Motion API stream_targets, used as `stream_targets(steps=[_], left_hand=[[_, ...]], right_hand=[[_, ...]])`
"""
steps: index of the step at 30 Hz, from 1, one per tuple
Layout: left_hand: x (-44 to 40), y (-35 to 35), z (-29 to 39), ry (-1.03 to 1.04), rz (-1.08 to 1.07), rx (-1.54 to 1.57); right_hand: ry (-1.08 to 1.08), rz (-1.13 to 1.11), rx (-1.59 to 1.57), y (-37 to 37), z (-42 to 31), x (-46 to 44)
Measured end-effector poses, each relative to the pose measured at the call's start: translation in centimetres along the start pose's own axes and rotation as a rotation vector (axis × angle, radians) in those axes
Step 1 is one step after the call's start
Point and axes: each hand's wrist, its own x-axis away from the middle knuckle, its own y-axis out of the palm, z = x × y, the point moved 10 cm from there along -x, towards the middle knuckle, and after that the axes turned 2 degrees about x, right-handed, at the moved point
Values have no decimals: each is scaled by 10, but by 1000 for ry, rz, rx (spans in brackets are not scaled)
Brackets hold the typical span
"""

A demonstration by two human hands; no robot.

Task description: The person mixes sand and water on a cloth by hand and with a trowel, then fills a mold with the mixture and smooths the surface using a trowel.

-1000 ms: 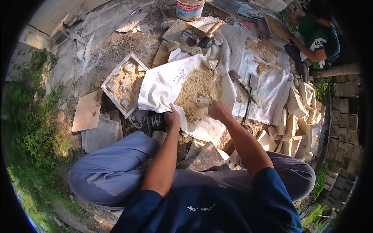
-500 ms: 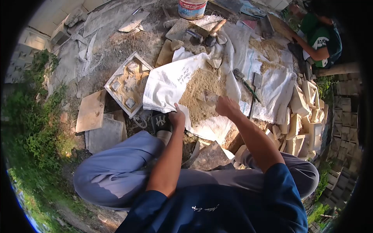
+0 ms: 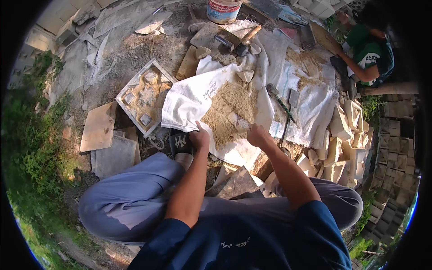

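A pile of yellowish sand (image 3: 229,103) lies on a white sack (image 3: 186,101) with handwriting on it. My left hand (image 3: 199,137) is closed on the near edge of this sack, beside a dark shoe (image 3: 179,143). Out at the near right side of the sand, my right hand (image 3: 260,136) is closed around a tool whose handle is hidden. Its pale flat blade (image 3: 238,122), like a small trowel, rests in the sand and points away to the left.
Left of the sack sits a square frame (image 3: 146,96) with sandy contents. Beyond are a hammer (image 3: 249,35) and a bucket (image 3: 223,11). Pale block pieces (image 3: 344,139) are heaped at right, near a brush-like tool (image 3: 281,102). Another person (image 3: 371,56) works at upper right.
My right hand has drawn the blade nearer to me through the sand and slightly left. My left hand keeps its grip on the sack edge. The whole view has shifted slightly.
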Motion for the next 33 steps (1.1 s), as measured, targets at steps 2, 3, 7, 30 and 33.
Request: stream_targets(steps=[2,3,7,30,33], left_hand=[[-13,11,-11,77,-33,-22],[-1,-2,7,153,4,81],[-3,1,3,110,-28,-39],[9,-5,11,159,70,73],[17,-8,18,102,27,48]], right_hand=[[-23,-122,148,-23,-18,6],[-42,-85,152,-40,-32,7],[-53,58,26,-37,-56,-36],[72,-149,-200,-17,10,8],[-70,131,-8,-49,-20,17]])
